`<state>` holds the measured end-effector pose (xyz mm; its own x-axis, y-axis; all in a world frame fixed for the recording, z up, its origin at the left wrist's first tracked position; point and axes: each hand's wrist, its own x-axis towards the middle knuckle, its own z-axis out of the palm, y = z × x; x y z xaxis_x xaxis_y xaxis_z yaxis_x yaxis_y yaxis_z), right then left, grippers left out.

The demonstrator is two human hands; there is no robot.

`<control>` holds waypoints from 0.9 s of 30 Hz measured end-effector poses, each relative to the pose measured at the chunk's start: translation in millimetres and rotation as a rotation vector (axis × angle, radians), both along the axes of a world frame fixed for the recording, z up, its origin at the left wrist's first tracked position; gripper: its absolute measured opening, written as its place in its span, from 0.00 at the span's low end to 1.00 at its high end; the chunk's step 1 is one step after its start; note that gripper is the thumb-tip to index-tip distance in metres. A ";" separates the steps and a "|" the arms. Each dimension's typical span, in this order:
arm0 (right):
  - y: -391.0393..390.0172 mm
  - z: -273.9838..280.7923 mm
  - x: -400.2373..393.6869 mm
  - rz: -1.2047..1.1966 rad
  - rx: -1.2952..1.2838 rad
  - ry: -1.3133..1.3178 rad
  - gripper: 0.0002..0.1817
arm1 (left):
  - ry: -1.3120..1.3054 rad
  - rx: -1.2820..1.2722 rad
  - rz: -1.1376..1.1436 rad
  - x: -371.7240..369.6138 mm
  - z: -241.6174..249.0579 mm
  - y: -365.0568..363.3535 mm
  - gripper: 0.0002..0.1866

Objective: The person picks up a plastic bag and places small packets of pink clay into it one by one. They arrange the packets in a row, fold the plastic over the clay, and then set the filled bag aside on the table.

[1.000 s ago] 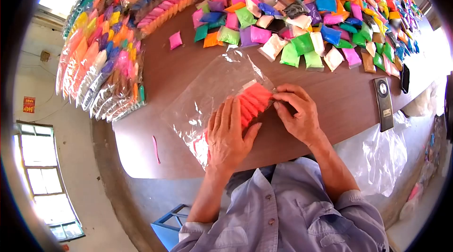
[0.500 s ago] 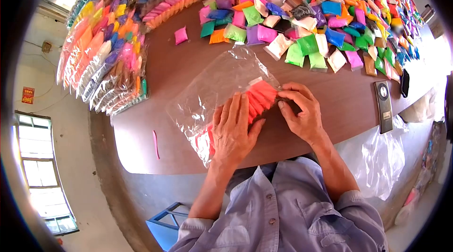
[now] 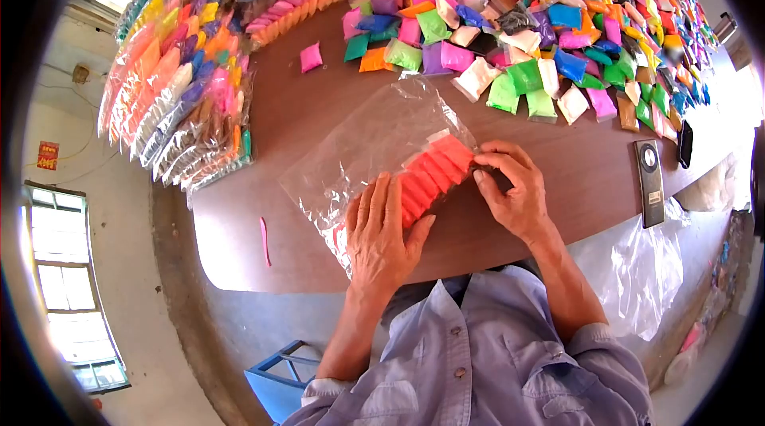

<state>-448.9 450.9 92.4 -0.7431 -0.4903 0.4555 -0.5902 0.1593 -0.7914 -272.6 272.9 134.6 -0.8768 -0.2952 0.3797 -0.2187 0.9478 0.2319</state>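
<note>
A clear plastic bag (image 3: 351, 147) lies on the table in front of me, with a row of coral-red packets (image 3: 434, 175) overlapping inside along its near side. My left hand (image 3: 378, 239) rests flat over the left part of that row, fingers extended and thumb out to the side; it covers some packets. At the right end of the row, my right hand (image 3: 516, 195) pinches the bag's edge between thumb and fingertips.
Loose colourful packets (image 3: 522, 75) are heaped across the back. Filled clear bags (image 3: 175, 99) are stacked at the left. A single pink packet (image 3: 311, 58), a pink stick (image 3: 264, 243) and a dark phone-like device (image 3: 650, 183) lie on the table (image 3: 303, 263). A blue stool (image 3: 279, 386) stands below.
My left hand has slid left and slightly toward me along the bag, uncovering more red packets. The right hand stays at the bag's right edge.
</note>
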 end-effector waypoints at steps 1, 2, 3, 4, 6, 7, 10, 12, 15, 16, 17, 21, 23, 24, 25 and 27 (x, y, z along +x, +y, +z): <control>-0.1 0.0 1.0 0.003 -0.001 -0.004 0.12 | -0.008 -0.023 -0.003 4.5 -5.3 -0.9 0.40; -0.7 0.5 1.5 0.012 -0.001 -0.007 0.12 | -0.012 -0.023 0.007 5.7 -6.2 -1.8 0.40; -0.9 1.7 2.0 0.012 0.002 -0.017 0.12 | -0.020 0.019 0.005 4.8 -6.2 -3.2 0.40; -1.0 2.7 1.5 0.011 0.005 -0.023 0.12 | -0.024 0.060 0.002 4.6 -6.1 -4.2 0.39; -0.3 2.1 0.4 0.017 0.003 -0.001 0.12 | -0.017 0.088 0.003 5.7 -9.3 -7.3 0.40; 0.2 1.9 0.5 0.015 0.006 0.014 0.12 | -0.017 0.121 -0.002 6.1 -10.1 -8.2 0.41; 1.2 2.3 1.6 0.009 -0.002 0.009 0.12 | -0.006 0.105 0.075 12.5 -0.1 -2.6 0.44; 2.2 5.3 3.2 0.013 -0.003 -0.039 0.12 | -0.015 0.064 0.081 26.2 1.8 -3.8 0.45; -0.2 8.4 3.9 0.017 0.007 -0.045 0.12 | -0.043 0.031 0.101 45.1 -1.7 -9.2 0.46; -1.1 8.0 3.8 0.007 0.019 -0.006 0.12 | -0.067 0.040 0.106 49.5 -5.0 -11.1 0.45; -1.7 7.2 3.7 0.018 0.021 -0.005 0.12 | -0.066 0.043 0.116 50.9 -8.7 -13.3 0.45; -0.4 5.5 2.7 0.023 0.042 0.009 0.12 | -0.060 0.104 0.083 51.1 -13.8 -19.9 0.46; 1.4 4.6 1.9 0.021 0.060 0.032 0.12 | -0.069 0.116 0.075 51.9 -12.5 -20.7 0.47; 2.7 3.6 2.5 0.028 0.038 0.002 0.14 | -0.057 0.116 0.075 55.0 -10.1 -19.6 0.48; 3.7 3.3 2.6 0.036 0.016 -0.027 0.15 | -0.044 0.116 0.076 58.0 -8.1 -18.7 0.49; 5.3 10.1 3.6 0.055 0.086 0.047 0.19 | -0.038 0.099 0.094 66.1 -5.2 -19.4 0.49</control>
<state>-445.3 456.2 102.4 -0.6924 -0.5688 0.4438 -0.6364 0.1917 -0.7472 -206.6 253.5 129.4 -0.8566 -0.4112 0.3118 -0.3160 0.8957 0.3130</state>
